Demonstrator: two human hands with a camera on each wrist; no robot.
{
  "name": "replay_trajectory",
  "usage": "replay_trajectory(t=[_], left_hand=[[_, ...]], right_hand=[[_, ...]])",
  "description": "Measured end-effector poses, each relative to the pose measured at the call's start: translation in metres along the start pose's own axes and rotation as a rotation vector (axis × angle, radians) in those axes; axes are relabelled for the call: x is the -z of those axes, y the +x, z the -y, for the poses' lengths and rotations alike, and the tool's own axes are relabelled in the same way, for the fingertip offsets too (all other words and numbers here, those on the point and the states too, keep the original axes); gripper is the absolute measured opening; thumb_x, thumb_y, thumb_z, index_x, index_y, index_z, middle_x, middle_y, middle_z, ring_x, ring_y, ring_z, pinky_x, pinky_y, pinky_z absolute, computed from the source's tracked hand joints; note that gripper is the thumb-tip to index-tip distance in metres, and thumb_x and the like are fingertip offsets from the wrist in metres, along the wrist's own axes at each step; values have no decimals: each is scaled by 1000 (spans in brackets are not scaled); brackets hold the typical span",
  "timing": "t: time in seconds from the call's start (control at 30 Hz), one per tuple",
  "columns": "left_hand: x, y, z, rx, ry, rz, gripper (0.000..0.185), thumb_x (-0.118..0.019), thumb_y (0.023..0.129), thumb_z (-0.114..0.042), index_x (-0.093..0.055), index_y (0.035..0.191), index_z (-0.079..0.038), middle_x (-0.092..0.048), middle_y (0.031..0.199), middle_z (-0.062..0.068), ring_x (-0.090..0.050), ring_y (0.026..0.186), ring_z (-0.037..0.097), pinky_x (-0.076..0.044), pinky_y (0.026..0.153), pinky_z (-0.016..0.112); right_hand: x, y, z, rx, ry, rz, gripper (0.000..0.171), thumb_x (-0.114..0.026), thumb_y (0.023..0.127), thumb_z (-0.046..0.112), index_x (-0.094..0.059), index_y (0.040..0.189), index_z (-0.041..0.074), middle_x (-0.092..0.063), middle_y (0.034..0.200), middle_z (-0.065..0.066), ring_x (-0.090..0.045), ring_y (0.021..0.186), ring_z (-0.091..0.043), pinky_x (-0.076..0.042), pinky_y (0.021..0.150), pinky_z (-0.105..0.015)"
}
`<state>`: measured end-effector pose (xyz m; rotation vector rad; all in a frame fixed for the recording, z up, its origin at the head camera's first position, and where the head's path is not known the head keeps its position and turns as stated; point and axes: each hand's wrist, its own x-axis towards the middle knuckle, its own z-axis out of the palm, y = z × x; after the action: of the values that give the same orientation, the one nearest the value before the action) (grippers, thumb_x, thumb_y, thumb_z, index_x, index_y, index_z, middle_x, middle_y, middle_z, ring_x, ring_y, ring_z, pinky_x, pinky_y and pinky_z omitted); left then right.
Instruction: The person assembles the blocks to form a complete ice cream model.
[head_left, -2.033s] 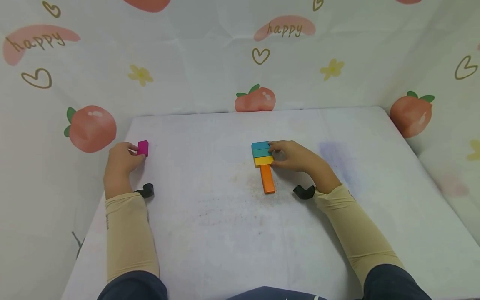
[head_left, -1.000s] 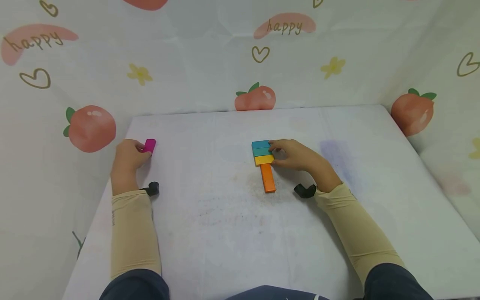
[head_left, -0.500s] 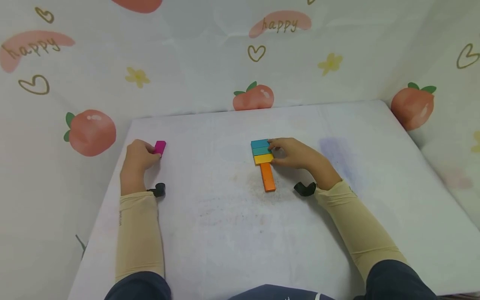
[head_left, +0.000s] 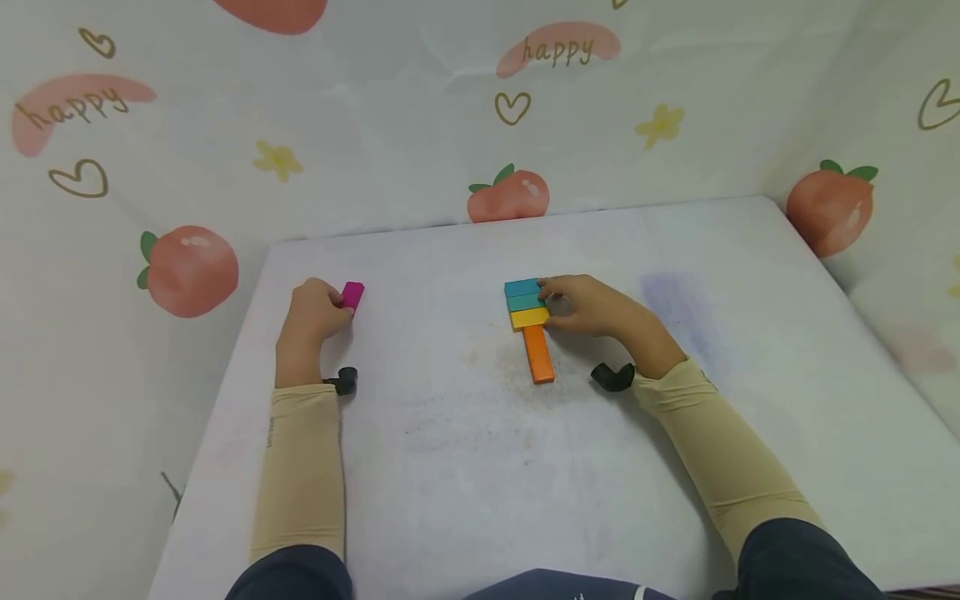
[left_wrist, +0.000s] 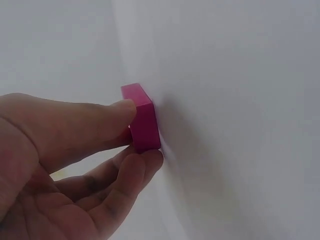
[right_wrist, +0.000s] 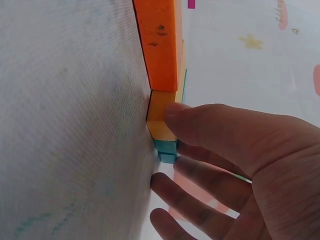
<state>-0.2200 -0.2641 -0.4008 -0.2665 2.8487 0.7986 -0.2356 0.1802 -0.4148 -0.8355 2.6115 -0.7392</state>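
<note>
My left hand (head_left: 311, 317) pinches a magenta block (head_left: 352, 295) between thumb and fingers at the table's left side. In the left wrist view, the thumb (left_wrist: 112, 117) presses one side of the block and fingertips sit under its other end, close over the white surface. My right hand (head_left: 592, 308) holds the right end of a row of flat blocks: a blue block (head_left: 522, 287), a teal block (head_left: 524, 302) and a yellow block (head_left: 529, 318). Its thumb touches the yellow one in the right wrist view. An orange block (head_left: 538, 354) extends from the yellow block toward me like a stem.
The white table (head_left: 450, 500) carries faint smudges and a purple stain (head_left: 675, 312) at right. Behind it hangs a white cloth (head_left: 390, 125) printed with peaches and hearts. Black camera mounts (head_left: 612, 377) stick out at both wrists.
My left hand has moved right along the table with the magenta block in its fingers. The right hand and the joined blocks have stayed in place; the head view has tilted slightly.
</note>
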Motion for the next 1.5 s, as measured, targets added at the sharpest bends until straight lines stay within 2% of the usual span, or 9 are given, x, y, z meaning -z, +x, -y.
replay_trajectory(t=[0.2, 0.63, 0.77, 0.93, 1.17, 1.37, 1.5], left_hand=[[-13, 3, -18, -40, 25, 3, 39, -63, 97, -8, -67, 128, 15, -65, 128, 35, -62, 110, 44, -58, 102, 58], [-31, 13, -53, -79, -7, -3, 35, -65, 96, -6, -69, 125, 14, -68, 125, 31, -65, 102, 39, -61, 97, 53], [-37, 19, -63, -122, 9, -10, 30, -64, 93, -2, -72, 117, 13, -71, 115, 29, -64, 95, 34, -62, 87, 47], [-46, 28, -77, -166, 33, 0, 24, -62, 89, 2, -75, 105, 12, -71, 101, 24, -60, 86, 29, -56, 75, 37], [-58, 38, -105, -195, 46, 26, 26, -65, 90, 0, -73, 112, 13, -72, 110, 25, -60, 93, 29, -59, 85, 42], [-68, 40, -126, -223, 78, 29, 20, -65, 88, 3, -69, 106, 9, -70, 103, 21, -58, 90, 28, -57, 86, 42], [-75, 42, -138, -236, 100, 29, 20, -66, 88, 2, -67, 107, 8, -69, 105, 21, -60, 92, 29, -58, 89, 43]], right_hand=[[1, 0, 0, 0, 5, 1, 44, -77, 97, 17, -65, 135, -1, -50, 162, -20, -58, 136, -38, -47, 118, -55], [-2, 1, -4, 20, 7, -14, 41, -78, 96, 17, -66, 131, 0, -52, 160, -20, -60, 132, -37, -49, 115, -54], [-2, 1, -4, 23, 9, -18, 41, -78, 95, 17, -66, 131, 1, -52, 159, -20, -60, 131, -36, -48, 115, -54], [-2, 1, -4, 18, 5, -15, 41, -78, 96, 17, -66, 131, 1, -52, 160, -20, -59, 132, -36, -48, 115, -54], [-1, -1, -4, 16, 10, -16, 41, -78, 96, 17, -66, 131, 0, -52, 160, -20, -59, 132, -37, -48, 116, -54], [-2, -1, -4, 14, 5, -13, 42, -79, 96, 18, -66, 132, 0, -52, 160, -19, -59, 132, -37, -48, 116, -54], [-2, 1, -4, 16, 7, -13, 43, -79, 96, 17, -66, 133, 0, -52, 160, -19, -59, 133, -37, -48, 116, -54]])
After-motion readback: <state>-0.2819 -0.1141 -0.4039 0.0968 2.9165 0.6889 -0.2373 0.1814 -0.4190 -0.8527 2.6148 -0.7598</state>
